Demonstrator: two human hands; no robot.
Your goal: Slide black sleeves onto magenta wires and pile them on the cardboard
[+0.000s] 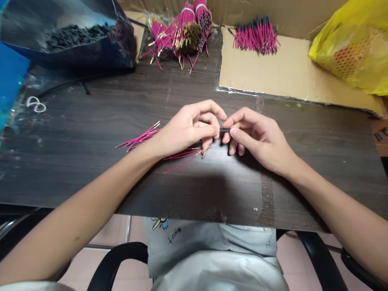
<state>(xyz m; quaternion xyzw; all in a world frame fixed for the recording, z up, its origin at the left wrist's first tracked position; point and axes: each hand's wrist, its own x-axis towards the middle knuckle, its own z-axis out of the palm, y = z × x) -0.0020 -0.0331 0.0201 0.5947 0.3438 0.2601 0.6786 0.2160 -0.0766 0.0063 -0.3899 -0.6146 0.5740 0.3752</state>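
My left hand (189,128) and my right hand (259,137) meet over the middle of the dark wooden table (91,161). Between their fingertips sits a short black sleeve (224,130), pinched from both sides. My left hand also holds a bunch of magenta wires (141,137) with gold tips; they stick out to the left, and more wire ends (184,155) show under the palm.
Bundles of magenta wires (182,32) lie at the back centre. Another pile of sleeved wires (257,37) rests on a cardboard sheet (287,76). A dark bag of black tube pieces (69,34) stands back left, a yellow bag (354,44) back right. Rubber bands (35,105) lie left.
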